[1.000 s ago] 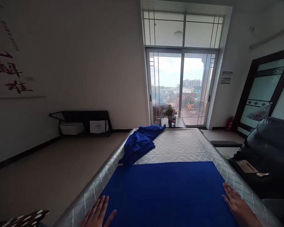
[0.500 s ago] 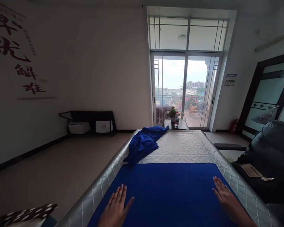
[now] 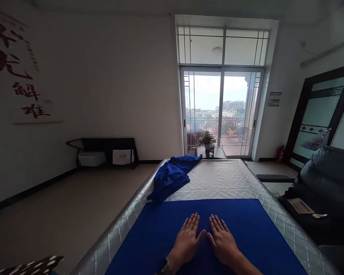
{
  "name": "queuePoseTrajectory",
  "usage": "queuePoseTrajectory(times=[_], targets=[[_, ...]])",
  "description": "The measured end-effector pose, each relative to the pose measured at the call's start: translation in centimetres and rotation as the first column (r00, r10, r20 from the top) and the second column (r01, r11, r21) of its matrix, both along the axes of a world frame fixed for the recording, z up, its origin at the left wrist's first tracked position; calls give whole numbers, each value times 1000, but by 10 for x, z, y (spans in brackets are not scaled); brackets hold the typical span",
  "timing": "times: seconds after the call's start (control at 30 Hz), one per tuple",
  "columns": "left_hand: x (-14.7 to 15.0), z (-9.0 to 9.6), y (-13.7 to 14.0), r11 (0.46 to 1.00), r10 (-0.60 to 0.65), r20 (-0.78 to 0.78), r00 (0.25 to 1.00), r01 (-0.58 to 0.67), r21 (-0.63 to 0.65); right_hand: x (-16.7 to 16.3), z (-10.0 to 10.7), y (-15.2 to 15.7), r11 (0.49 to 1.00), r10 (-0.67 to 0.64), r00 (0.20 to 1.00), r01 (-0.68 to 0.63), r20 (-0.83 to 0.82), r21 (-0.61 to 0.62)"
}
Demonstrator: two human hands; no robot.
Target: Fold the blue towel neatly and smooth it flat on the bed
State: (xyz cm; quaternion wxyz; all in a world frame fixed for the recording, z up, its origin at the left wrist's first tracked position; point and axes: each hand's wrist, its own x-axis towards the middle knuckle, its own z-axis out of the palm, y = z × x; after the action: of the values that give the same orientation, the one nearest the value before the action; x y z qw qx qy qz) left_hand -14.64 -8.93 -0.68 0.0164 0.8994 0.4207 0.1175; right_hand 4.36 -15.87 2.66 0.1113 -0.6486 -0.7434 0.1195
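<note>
A flat blue cloth (image 3: 154, 233) is spread over the near part of a table with a silvery, diamond-patterned cover (image 3: 218, 176). Palm down on the middle of this cloth lies my left hand (image 3: 188, 237), fingers stretched out and thumb apart. Close beside it, my right hand (image 3: 222, 238) also rests flat with its fingers extended. The two thumbs nearly meet. Neither hand grips anything. Beyond the cloth's far left corner sits a crumpled blue garment or cloth (image 3: 172, 175); its exact kind I cannot tell.
A small dark table at the far end bears a potted plant (image 3: 207, 139) and a bottle (image 3: 211, 147). To the right stands a black armchair (image 3: 326, 183) with a card on it. A dark bench (image 3: 106, 147) is by the left wall, and a polka-dot cushion (image 3: 43, 265) lies bottom left.
Both hands have moved inward over the blue cloth, from near its left and right sides to the middle. The cloth and the crumpled blue piece stay in place.
</note>
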Motion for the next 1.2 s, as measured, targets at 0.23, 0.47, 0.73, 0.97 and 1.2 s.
queuePoseTrajectory(times=[0.23,0.47,0.73,0.97,1.2], targets=[[-64,-5,22,978,188,-54,981,-192,-78,46,-3,-6,995,-97,993,98,64,-4],[-207,-45,46,956,275,-110,955,-259,141,189,-51,-29,946,-312,935,289,170,146],[-249,-63,51,943,263,-61,963,-244,224,252,-63,-42,933,-359,908,340,215,120],[-199,-16,44,952,306,-70,949,-304,42,201,-21,-14,962,-266,925,238,271,134],[-24,33,52,997,70,37,997,-69,-20,58,21,56,992,-107,993,102,57,79]])
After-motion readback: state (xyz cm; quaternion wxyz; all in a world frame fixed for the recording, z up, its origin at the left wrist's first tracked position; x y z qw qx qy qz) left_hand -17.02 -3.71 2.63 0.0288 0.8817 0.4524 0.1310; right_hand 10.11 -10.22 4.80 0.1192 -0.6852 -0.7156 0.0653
